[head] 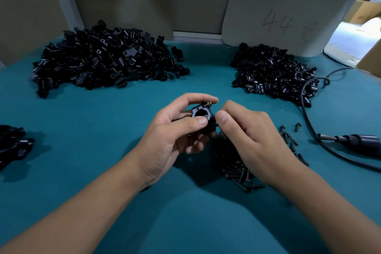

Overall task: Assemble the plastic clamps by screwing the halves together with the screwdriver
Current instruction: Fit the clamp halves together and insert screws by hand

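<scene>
both hands meet at one black clamp above the teal table.
the left hand [177, 130] pinches the clamp [203, 114] between thumb and fingers, a screw [208, 105] standing in its ear; the right hand [247, 136], fingers curled, touches its side. loose screws [239, 169] lie beneath, the electric screwdriver [358, 142] right, clamp-half piles [107, 57] behind.

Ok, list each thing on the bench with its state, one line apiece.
Clamp: halves together, a screw sitting in its top ear, held above the table.
Left hand: grips the clamp.
Right hand: fingertips at the clamp's side; any screw pinched is hidden.
Screwdriver: lying on the table, untouched, cable attached.
Screws: loose heap under the right hand.
</scene>
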Available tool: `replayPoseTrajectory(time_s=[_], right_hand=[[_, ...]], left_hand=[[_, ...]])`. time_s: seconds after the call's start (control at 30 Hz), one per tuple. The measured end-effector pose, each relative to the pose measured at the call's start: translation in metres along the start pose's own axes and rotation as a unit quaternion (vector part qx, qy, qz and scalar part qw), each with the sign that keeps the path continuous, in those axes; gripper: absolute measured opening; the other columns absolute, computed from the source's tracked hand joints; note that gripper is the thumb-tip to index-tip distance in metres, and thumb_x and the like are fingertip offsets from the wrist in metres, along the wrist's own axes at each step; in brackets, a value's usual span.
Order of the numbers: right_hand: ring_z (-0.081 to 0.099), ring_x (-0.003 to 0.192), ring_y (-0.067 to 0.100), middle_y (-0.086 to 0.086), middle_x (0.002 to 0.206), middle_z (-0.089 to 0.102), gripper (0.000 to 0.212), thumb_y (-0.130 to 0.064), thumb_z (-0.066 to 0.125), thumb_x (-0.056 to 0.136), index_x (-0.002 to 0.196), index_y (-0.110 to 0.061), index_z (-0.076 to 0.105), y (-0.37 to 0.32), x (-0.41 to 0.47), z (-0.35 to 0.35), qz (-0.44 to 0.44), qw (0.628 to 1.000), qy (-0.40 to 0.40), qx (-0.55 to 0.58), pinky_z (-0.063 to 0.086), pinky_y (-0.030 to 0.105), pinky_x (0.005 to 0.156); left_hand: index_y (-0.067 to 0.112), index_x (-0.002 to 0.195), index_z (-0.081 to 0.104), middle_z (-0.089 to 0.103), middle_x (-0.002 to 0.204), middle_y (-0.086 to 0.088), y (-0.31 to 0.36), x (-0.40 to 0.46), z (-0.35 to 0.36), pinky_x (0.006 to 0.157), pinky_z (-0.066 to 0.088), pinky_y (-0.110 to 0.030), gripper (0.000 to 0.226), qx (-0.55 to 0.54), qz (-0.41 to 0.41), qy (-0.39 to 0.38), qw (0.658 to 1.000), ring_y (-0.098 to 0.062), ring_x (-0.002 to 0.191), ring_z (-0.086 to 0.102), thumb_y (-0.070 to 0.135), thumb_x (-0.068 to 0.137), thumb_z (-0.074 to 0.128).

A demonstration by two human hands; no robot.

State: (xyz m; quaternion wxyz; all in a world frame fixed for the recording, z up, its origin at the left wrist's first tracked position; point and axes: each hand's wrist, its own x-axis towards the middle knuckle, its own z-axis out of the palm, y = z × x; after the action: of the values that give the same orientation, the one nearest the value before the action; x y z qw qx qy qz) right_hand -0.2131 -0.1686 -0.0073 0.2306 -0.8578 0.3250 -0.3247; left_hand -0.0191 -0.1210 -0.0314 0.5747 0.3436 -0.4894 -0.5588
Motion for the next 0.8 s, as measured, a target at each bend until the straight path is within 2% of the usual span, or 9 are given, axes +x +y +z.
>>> replayPoseTrajectory(time_s=[0.07, 0.17, 0.23, 0.3, 0.4, 0.5, 0.6, 0.7, 0.8], right_hand=[[0.043, 0.054, 0.011, -0.010, 0.061, 0.047, 0.026, -0.038, 0.046, 0.109, 0.085, -0.027, 0.047, 0.002, -0.001, -0.001, 0.006, 1.000, -0.026, 0.009, 0.028, 0.023, 0.053], [0.040, 0.054, 0.012, -0.007, 0.060, 0.042, 0.040, -0.046, 0.043, 0.111, 0.074, -0.029, 0.041, 0.000, 0.001, -0.001, 0.003, 1.000, -0.017, -0.010, 0.030, 0.031, 0.053], [0.041, 0.054, 0.013, -0.006, 0.060, 0.044, 0.044, -0.051, 0.040, 0.111, 0.073, -0.031, 0.042, -0.001, 0.000, -0.002, 0.005, 1.000, -0.007, -0.004, 0.033, 0.036, 0.053], [0.043, 0.055, 0.013, -0.006, 0.063, 0.047, 0.035, -0.048, 0.041, 0.110, 0.082, -0.029, 0.047, 0.000, -0.002, -0.004, 0.007, 1.000, -0.019, 0.015, 0.033, 0.032, 0.053], [0.043, 0.054, 0.016, -0.003, 0.062, 0.047, 0.036, -0.050, 0.041, 0.109, 0.080, -0.028, 0.046, 0.000, -0.001, -0.003, -0.003, 0.999, -0.027, -0.028, 0.031, 0.033, 0.050], [0.039, 0.050, 0.016, 0.001, 0.057, 0.042, 0.055, -0.062, 0.037, 0.107, 0.067, -0.023, 0.040, -0.002, 0.003, -0.004, 0.005, 0.999, 0.009, -0.049, 0.031, 0.040, 0.050], [0.036, 0.050, 0.011, -0.005, 0.057, 0.042, 0.056, -0.063, 0.036, 0.108, 0.068, -0.024, 0.041, 0.006, 0.004, -0.021, 0.049, 0.992, 0.096, -0.059, 0.031, 0.040, 0.050], [0.041, 0.055, 0.011, -0.007, 0.058, 0.047, 0.047, -0.052, 0.050, 0.109, 0.072, -0.024, 0.042, 0.026, -0.011, -0.051, 0.172, 0.948, 0.246, -0.110, 0.035, 0.041, 0.055], [0.062, 0.084, 0.032, 0.001, 0.075, 0.065, 0.037, -0.047, 0.053, 0.104, 0.082, -0.017, 0.053, 0.056, -0.061, -0.094, 0.398, 0.841, 0.301, -0.208, 0.044, 0.043, 0.070]], left_hand=[[0.021, 0.132, 0.070, 0.063, 0.090, -0.007, 0.000, 0.000, 0.000, 0.053, 0.037, -0.023, 0.039, -0.005, -0.002, 0.001, 1.000, -0.020, 0.067, 0.057, 0.015, 0.094, 0.062], [0.022, 0.131, 0.070, 0.062, 0.091, -0.010, 0.001, -0.002, 0.001, 0.052, 0.037, -0.024, 0.038, -0.002, -0.001, -0.001, 1.000, -0.020, 0.065, 0.059, 0.015, 0.094, 0.062], [0.022, 0.131, 0.070, 0.065, 0.092, -0.011, 0.001, -0.002, 0.001, 0.055, 0.036, -0.027, 0.038, -0.003, -0.003, 0.002, 1.000, -0.024, 0.070, 0.058, 0.015, 0.095, 0.061], [0.023, 0.132, 0.070, 0.067, 0.092, -0.011, 0.002, -0.002, 0.002, 0.057, 0.036, -0.029, 0.038, -0.008, -0.009, 0.010, 1.000, -0.029, 0.079, 0.056, 0.016, 0.095, 0.061], [0.023, 0.131, 0.070, 0.064, 0.093, -0.010, 0.004, -0.002, 0.002, 0.056, 0.036, -0.028, 0.038, -0.004, -0.015, 0.017, 1.000, -0.022, 0.068, 0.059, 0.017, 0.095, 0.062], [0.023, 0.132, 0.069, 0.068, 0.091, -0.013, 0.005, -0.002, 0.002, 0.057, 0.035, -0.030, 0.038, -0.002, -0.010, 0.019, 1.000, -0.020, 0.066, 0.058, 0.017, 0.095, 0.061], [0.020, 0.131, 0.069, 0.069, 0.089, -0.019, 0.003, -0.004, -0.002, 0.054, 0.040, -0.023, 0.040, -0.029, -0.007, 0.040, 0.999, -0.020, 0.064, 0.057, 0.015, 0.092, 0.061], [0.024, 0.131, 0.071, 0.071, 0.090, -0.021, 0.003, -0.005, -0.017, 0.057, 0.045, -0.022, 0.041, -0.021, -0.015, 0.052, 0.998, -0.020, 0.065, 0.057, 0.020, 0.090, 0.064], [0.025, 0.131, 0.072, 0.071, 0.090, -0.021, -0.003, -0.002, -0.019, 0.057, 0.048, -0.022, 0.043, -0.004, -0.006, 0.050, 0.999, -0.021, 0.065, 0.057, 0.021, 0.089, 0.068]])
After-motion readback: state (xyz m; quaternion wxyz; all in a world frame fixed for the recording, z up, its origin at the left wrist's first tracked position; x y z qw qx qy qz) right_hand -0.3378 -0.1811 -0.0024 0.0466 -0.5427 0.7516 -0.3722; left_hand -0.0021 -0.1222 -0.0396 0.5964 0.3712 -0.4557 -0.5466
